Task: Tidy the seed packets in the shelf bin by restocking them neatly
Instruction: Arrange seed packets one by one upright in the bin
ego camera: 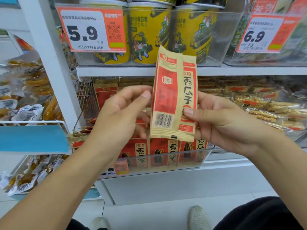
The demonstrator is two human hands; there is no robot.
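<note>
Above bin [166, 161], packet [174, 97], seemingly two-handed

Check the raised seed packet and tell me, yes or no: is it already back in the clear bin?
No: the seed packet is held upright above the clear bin, pinched by the right hand.

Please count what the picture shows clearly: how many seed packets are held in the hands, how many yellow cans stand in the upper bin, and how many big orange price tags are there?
Held seed packets: 1, pinched by the right hand, left hand beside it
Yellow cans: 3 visible
Orange price tags: 2
Total: 6
</note>
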